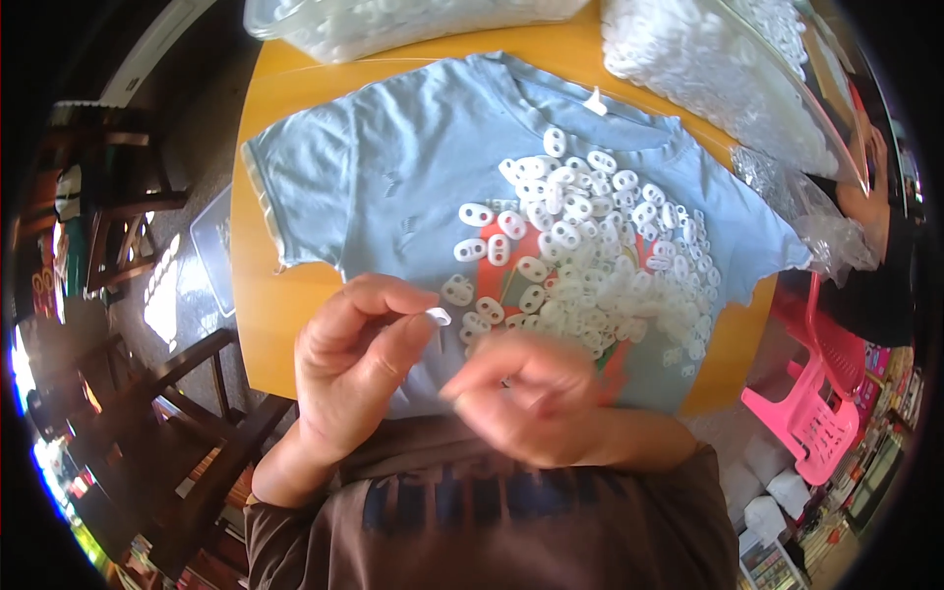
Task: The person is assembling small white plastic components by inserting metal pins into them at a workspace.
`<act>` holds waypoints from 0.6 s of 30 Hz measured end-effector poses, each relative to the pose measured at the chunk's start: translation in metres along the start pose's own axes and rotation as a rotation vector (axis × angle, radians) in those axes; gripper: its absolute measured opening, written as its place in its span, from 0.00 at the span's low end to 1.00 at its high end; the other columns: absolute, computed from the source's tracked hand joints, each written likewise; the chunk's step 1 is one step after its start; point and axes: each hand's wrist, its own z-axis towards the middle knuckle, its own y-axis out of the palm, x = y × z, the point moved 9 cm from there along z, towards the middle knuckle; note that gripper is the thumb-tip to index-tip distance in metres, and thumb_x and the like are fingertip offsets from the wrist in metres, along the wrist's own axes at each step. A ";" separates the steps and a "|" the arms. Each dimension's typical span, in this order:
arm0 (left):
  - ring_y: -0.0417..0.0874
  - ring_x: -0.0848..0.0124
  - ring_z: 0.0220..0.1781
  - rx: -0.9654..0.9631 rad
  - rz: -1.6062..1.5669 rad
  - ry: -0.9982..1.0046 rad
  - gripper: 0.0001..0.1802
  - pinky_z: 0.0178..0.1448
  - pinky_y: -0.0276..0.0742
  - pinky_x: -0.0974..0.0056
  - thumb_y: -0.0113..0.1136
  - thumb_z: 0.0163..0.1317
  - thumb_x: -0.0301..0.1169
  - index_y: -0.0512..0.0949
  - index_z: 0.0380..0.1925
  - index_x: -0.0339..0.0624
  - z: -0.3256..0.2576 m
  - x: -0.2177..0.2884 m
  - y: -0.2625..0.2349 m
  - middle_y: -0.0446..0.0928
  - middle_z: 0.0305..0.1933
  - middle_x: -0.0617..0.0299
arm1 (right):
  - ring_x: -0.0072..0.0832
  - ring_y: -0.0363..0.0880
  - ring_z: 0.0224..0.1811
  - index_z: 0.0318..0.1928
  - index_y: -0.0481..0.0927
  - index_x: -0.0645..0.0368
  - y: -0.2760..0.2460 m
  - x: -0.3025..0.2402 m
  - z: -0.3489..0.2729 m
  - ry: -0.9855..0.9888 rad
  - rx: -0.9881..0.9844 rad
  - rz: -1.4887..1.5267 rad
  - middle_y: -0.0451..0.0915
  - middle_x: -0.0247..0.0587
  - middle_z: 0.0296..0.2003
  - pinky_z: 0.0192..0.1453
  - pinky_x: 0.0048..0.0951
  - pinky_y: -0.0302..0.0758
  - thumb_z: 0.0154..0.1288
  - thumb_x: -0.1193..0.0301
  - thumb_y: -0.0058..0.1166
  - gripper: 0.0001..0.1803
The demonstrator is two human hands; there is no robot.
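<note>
Between thumb and forefinger, my left hand pinches a small white plastic piece, with a dark hole showing in it. To its right, my right hand is curled but smeared by motion, so I cannot make out whether it holds anything. Just beyond both hands lies a loose heap of white oval plastic pieces with two holes. Smaller, more translucent pieces lie on the near side of the heap. All of them rest on a light blue T-shirt spread flat.
The shirt covers most of a yellow wooden table. At the far edge stand a clear tub and a large clear bag of white pieces. A crumpled plastic bag and another person's arm are at right, above a pink chair.
</note>
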 end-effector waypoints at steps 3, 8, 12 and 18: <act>0.73 0.82 0.29 0.029 -0.362 -0.155 0.07 0.33 0.70 0.76 0.57 0.59 0.19 0.75 0.38 0.37 -0.005 -0.012 0.006 0.78 0.32 0.64 | 0.08 0.64 0.28 0.41 0.75 0.62 -0.015 0.013 -0.006 0.144 0.194 0.269 0.72 0.26 0.29 0.30 0.12 0.60 0.66 0.79 0.48 0.05; 0.72 0.84 0.29 -0.008 -0.378 -0.135 0.11 0.31 0.69 0.79 0.55 0.59 0.18 0.74 0.42 0.37 -0.009 -0.013 0.016 0.77 0.34 0.65 | 0.07 0.62 0.27 0.41 0.74 0.63 -0.012 0.012 -0.001 0.103 0.191 0.275 0.70 0.25 0.28 0.30 0.12 0.58 0.66 0.79 0.48 0.05; 0.72 0.83 0.32 -0.071 -0.283 -0.106 0.14 0.36 0.69 0.77 0.55 0.59 0.17 0.75 0.47 0.36 -0.008 -0.010 0.017 0.76 0.36 0.66 | 0.07 0.62 0.27 0.42 0.74 0.64 -0.016 0.012 -0.001 0.079 0.186 0.187 0.71 0.26 0.29 0.30 0.12 0.59 0.66 0.79 0.48 0.05; 0.74 0.78 0.36 -0.113 -0.157 -0.065 0.14 0.39 0.70 0.74 0.55 0.57 0.16 0.76 0.45 0.34 -0.009 0.000 0.021 0.76 0.36 0.63 | 0.07 0.62 0.27 0.41 0.74 0.64 -0.014 0.009 -0.001 0.083 0.214 0.207 0.73 0.27 0.29 0.29 0.12 0.59 0.66 0.79 0.48 0.04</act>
